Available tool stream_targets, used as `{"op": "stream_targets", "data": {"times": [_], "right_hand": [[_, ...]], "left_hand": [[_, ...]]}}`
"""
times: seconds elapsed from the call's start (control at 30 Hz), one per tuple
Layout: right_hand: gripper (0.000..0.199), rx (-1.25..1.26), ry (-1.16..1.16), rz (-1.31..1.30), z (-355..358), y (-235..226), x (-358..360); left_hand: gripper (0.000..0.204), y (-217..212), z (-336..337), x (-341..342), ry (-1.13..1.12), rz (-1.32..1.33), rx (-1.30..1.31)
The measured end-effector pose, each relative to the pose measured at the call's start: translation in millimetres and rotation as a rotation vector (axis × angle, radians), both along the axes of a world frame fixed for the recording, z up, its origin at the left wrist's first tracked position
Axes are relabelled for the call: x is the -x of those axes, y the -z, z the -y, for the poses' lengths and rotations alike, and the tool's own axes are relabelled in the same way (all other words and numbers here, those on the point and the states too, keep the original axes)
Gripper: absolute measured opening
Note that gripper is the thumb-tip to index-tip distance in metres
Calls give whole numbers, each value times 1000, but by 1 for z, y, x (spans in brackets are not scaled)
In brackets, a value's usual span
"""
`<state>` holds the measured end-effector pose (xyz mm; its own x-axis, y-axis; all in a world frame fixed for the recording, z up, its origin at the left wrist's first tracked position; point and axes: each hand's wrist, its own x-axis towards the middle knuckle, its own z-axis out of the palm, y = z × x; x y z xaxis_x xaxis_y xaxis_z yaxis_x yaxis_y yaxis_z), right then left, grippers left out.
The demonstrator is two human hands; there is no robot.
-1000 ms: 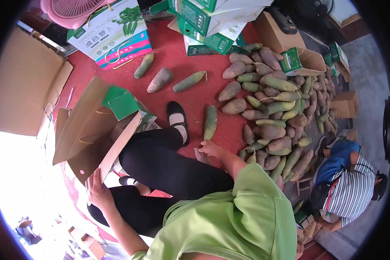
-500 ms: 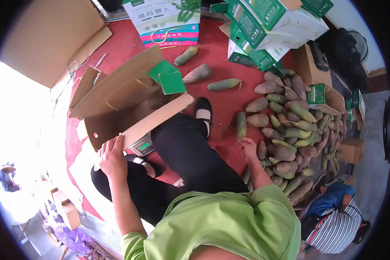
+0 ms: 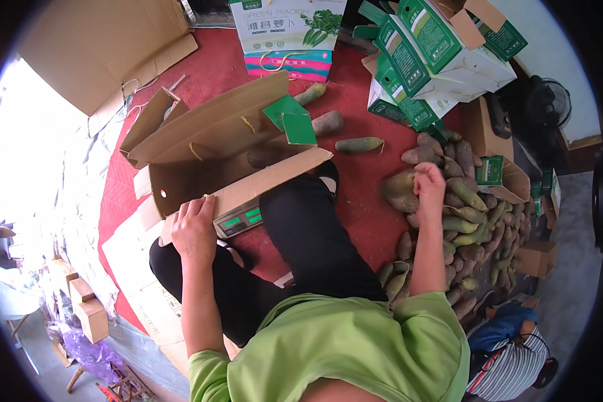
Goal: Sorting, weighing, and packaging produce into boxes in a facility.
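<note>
My left hand (image 3: 193, 229) is closed over the near flap of an open cardboard box (image 3: 211, 137), at its near left corner. Inside the box a dark radish (image 3: 264, 157) lies partly in shadow. The box rests on a scale whose green-lit display (image 3: 242, 219) shows under the flap. To the right, my right hand (image 3: 430, 187) is closed at the edge of a large greenish-brown radish (image 3: 399, 191), which looks raised above the pile (image 3: 472, 251). Its fingertips partly hide the grip.
Loose radishes, one green (image 3: 359, 145), lie on the red mat (image 3: 355, 221) beyond my knees. Green-and-white cartons (image 3: 429, 60) are stacked at the far right, and a printed carton (image 3: 288, 27) stands at the back. Another person (image 3: 512, 358) bends at the lower right.
My right hand has moved up and away from me, and the radish at it has turned and looks larger. The left hand stays on the flap. The whole view has shifted slightly.
</note>
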<state>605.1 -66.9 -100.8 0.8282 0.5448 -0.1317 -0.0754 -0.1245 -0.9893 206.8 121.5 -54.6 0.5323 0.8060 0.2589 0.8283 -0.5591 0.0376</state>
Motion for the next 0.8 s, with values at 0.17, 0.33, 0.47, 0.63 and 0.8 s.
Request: {"op": "stream_targets", "data": {"times": [0.17, 0.33, 0.47, 0.63, 0.8], "right_hand": [[7, -402, -220, 140, -51, -105, 26], [7, -592, -496, 154, -110, -183, 78], [12, -598, -624, -31, -168, -180, 124], [13, -398, -836, 13, -231, -120, 208], [17, -117, -1088, 566, -257, -60, 248]], "left_hand": [[25, 0, 2, 3, -5, -21, 17], [24, -3, 1, 2, -1, -23, 27], [26, 1, -2, 2, 11, -28, 28], [26, 0, -2, 3, -18, -46, 44], [23, 2, -1, 0, -4, -22, 23]]}}
